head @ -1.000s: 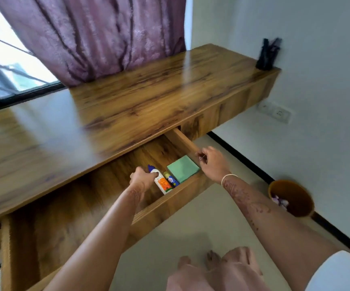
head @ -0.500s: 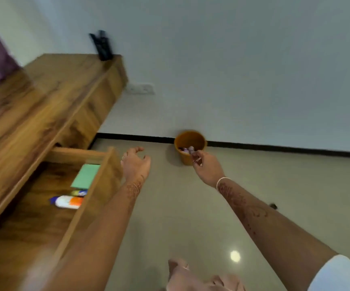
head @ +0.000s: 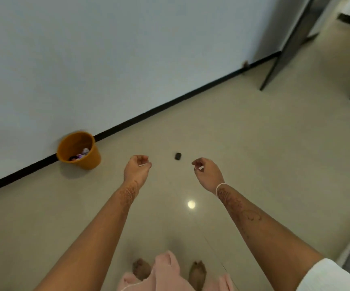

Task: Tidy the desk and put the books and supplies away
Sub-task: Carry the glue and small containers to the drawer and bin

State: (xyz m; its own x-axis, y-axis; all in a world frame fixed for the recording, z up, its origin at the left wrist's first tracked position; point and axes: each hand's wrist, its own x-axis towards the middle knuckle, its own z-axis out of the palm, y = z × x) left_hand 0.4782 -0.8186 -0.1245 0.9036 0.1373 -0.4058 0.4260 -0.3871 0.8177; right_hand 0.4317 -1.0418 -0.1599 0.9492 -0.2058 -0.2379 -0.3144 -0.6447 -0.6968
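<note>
The desk, its drawer and the supplies are out of view. I am looking down at a beige tiled floor. My left hand (head: 137, 170) hangs in front of me with its fingers loosely curled and nothing visible in it. My right hand (head: 208, 173) is level with it, about a hand's width to the right, also loosely curled and with nothing in it. A thin white band circles the right wrist. A small black object (head: 177, 156) lies on the floor just beyond and between the two hands.
An orange waste bin (head: 78, 150) with crumpled scraps inside stands against the white wall at the left. A black skirting strip (head: 169, 101) runs along the wall. Dark metal furniture legs (head: 283, 53) stand at the upper right. My bare feet (head: 141, 268) are at the bottom.
My view has swung right, away from the desk and open drawer, which have left the frame. Both hands have come away from the drawer and now hang over the floor.
</note>
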